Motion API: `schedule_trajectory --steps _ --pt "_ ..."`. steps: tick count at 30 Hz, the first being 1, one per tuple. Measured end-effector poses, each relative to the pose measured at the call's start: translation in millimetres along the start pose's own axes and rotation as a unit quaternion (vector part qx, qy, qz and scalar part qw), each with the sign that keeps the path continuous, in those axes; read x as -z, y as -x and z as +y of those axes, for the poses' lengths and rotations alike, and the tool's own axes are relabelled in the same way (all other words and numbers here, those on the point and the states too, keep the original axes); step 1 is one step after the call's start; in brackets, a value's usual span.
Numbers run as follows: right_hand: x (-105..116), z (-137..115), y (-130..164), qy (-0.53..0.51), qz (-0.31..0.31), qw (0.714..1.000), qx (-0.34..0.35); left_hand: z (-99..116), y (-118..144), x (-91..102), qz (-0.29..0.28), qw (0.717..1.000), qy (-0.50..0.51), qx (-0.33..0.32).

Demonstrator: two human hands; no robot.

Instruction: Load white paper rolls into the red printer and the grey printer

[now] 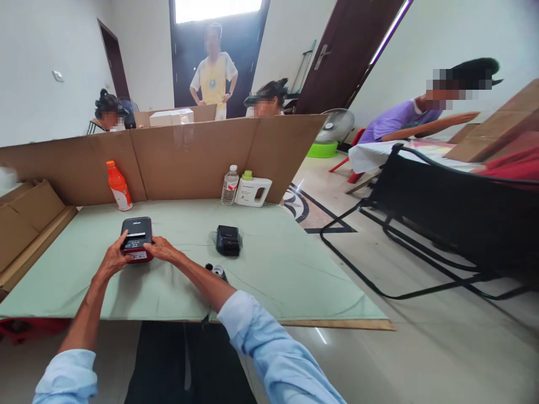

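With a two-sided grip, the left hand (113,258) and right hand (165,249) are holding the black-and-red device (137,229) between them, just in front of the orange bottle (118,185).

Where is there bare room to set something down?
The widest patch lies right of the glossy black item, on to the right edge of the green tabletop. Another lies by the cardboard partition, between orange bottle and water bottle. Crowded: the water bottle beside the white jug, and the label printer between left hand and right hand.
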State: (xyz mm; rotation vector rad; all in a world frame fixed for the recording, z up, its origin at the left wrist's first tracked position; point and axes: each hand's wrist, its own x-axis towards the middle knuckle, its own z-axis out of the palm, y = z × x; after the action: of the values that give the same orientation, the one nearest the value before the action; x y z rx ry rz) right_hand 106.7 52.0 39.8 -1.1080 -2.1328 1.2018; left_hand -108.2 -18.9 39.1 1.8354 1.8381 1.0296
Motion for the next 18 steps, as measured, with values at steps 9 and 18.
schedule_trajectory --steps 9,18 --pt "-36.2 -28.0 -24.0 0.054 -0.053 0.997 0.005 -32.1 10.1 28.9 0.05 0.995 -0.025 0.088" --pt "80.6 54.1 35.7 0.134 0.215 0.958 0.131 62.4 1.5 -43.6 0.16 0.949 -0.265 -0.059"
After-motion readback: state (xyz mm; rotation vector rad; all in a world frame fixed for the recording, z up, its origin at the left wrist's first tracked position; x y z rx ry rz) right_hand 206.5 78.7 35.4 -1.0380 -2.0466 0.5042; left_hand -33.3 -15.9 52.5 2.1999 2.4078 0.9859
